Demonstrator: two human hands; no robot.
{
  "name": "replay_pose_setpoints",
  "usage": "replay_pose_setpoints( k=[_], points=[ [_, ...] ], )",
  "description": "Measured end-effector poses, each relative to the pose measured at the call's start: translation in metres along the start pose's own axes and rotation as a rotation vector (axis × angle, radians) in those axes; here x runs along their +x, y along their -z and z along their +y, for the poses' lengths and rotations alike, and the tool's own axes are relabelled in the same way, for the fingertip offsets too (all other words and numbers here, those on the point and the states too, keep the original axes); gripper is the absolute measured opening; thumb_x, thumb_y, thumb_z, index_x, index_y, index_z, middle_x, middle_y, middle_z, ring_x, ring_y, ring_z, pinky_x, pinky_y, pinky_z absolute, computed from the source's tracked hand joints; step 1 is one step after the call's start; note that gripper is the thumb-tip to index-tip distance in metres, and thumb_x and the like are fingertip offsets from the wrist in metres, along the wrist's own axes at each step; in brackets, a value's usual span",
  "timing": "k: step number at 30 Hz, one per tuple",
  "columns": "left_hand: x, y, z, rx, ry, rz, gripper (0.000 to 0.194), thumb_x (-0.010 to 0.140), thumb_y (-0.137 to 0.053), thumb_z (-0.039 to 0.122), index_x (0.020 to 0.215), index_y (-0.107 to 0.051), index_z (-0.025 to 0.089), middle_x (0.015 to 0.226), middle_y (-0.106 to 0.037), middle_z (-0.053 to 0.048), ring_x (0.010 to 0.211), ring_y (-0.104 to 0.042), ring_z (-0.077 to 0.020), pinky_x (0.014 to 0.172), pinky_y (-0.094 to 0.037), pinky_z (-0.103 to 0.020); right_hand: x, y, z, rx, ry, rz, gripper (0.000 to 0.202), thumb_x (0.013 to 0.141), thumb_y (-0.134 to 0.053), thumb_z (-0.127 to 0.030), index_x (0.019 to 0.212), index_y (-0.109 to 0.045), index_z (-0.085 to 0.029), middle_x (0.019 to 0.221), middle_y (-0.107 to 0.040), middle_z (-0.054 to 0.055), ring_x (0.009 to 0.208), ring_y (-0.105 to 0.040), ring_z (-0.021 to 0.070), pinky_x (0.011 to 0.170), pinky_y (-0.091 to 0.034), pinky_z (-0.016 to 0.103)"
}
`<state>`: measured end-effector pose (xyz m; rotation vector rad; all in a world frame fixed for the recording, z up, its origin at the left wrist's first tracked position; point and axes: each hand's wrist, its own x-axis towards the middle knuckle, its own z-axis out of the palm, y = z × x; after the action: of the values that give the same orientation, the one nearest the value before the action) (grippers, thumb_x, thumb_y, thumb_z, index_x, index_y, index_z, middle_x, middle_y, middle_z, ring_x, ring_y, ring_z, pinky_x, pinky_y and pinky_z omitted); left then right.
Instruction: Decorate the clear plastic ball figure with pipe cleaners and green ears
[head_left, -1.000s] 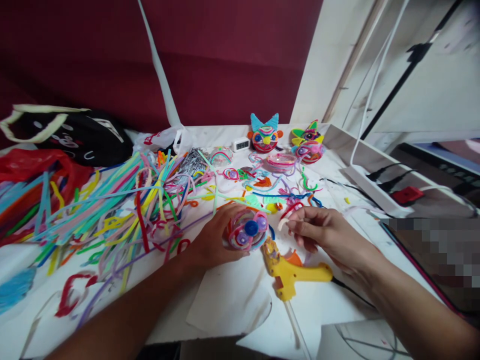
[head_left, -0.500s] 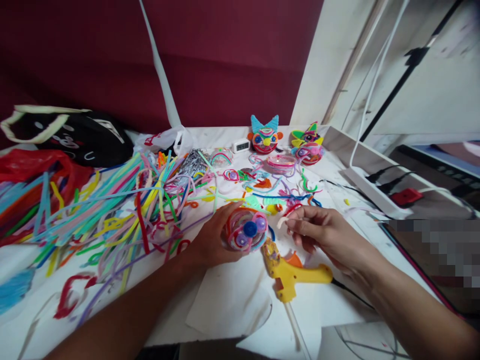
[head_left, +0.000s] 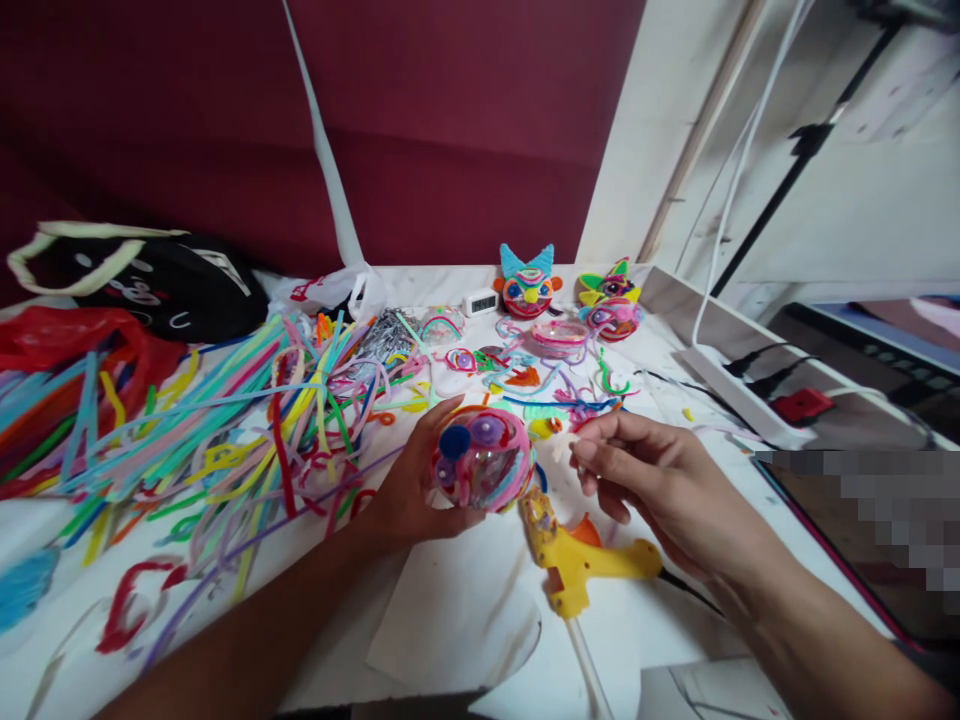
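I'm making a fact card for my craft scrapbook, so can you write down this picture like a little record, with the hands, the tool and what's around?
Left hand: holds a colourful round ornament
Right hand: pinches a small pale piece
Tool: yellow glue gun, lying below the right hand
Left side: many coloured strips, black bag
Back: blue-eared figure beside a small white clock
Right side: white power strip

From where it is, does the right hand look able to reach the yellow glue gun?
Probably yes: the glue gun lies close to the right hand, its handle uncovered, though that hand seems to pinch a small pale piece.
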<state>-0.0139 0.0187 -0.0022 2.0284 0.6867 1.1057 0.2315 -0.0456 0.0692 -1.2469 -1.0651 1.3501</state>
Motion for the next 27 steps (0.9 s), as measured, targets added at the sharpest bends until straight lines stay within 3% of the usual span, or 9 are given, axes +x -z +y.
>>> replay_pose_setpoints(
  k=[6,10,14,17,22,27],
  points=[
    [-0.003,-0.005,-0.002,-0.223,0.169,-0.019,0.098,0.070,-0.076,0.053,0.148,-0.019,0.037,0.150,-0.043,-0.011,0.133,-0.050,-0.0352,0.104,-0.049,-0.054,0.004,-0.012,-0.003,0.023,-0.007,0.019,0.034,0.063,-0.083,-0.046,0.071,-0.066,-0.018,0.058,-0.061,0.000,0.046,-0.050,0.0087,0.038,-0.039,0.019],
    [-0.002,-0.011,-0.005,-0.334,0.205,0.004,0.098,0.069,-0.077,0.054,0.146,-0.020,0.035,0.152,-0.040,-0.012,0.135,-0.048,-0.0353,0.106,-0.048,-0.055,-0.001,-0.019,0.002,0.030,-0.032,-0.031,0.030,0.069,-0.081,-0.044,0.074,-0.066,-0.018,0.069,-0.068,0.003,0.050,-0.054,0.0093,0.041,-0.043,0.019],
    [-0.002,-0.015,-0.004,-0.343,0.222,0.053,0.091,0.071,-0.077,0.049,0.145,-0.025,0.036,0.150,-0.043,-0.010,0.133,-0.050,-0.0340,0.106,-0.047,-0.054,-0.008,-0.028,0.006,0.001,-0.052,-0.087,0.028,0.075,-0.077,-0.044,0.081,-0.065,-0.019,0.081,-0.072,0.004,0.053,-0.058,0.0096,0.049,-0.048,0.022],
    [-0.003,-0.015,0.000,-0.318,0.263,0.078,0.099,0.069,-0.079,0.047,0.148,-0.019,0.037,0.150,-0.044,-0.011,0.132,-0.051,-0.0342,0.105,-0.049,-0.053,-0.009,-0.035,0.006,-0.050,-0.048,-0.079,0.031,0.075,-0.076,-0.046,0.081,-0.064,-0.019,0.082,-0.070,0.003,0.054,-0.061,0.0104,0.051,-0.049,0.024],
    [-0.004,-0.014,0.007,-0.373,0.293,0.095,0.110,0.066,-0.081,0.049,0.152,-0.015,0.029,0.156,-0.034,-0.015,0.135,-0.047,-0.0366,0.103,-0.051,-0.051,-0.005,-0.040,0.007,-0.027,-0.018,-0.068,0.031,0.073,-0.078,-0.045,0.079,-0.063,-0.019,0.079,-0.067,-0.001,0.052,-0.062,0.0097,0.051,-0.047,0.022],
    [-0.002,-0.011,0.015,-0.613,0.352,0.165,0.089,0.077,-0.071,0.054,0.150,-0.028,0.028,0.157,-0.035,-0.009,0.144,-0.034,-0.0343,0.114,-0.037,-0.052,0.000,-0.036,0.010,-0.001,0.015,-0.076,0.026,0.076,-0.078,-0.041,0.079,-0.064,-0.019,0.081,-0.069,0.000,0.055,-0.061,0.0093,0.055,-0.051,0.024]
  ],
)
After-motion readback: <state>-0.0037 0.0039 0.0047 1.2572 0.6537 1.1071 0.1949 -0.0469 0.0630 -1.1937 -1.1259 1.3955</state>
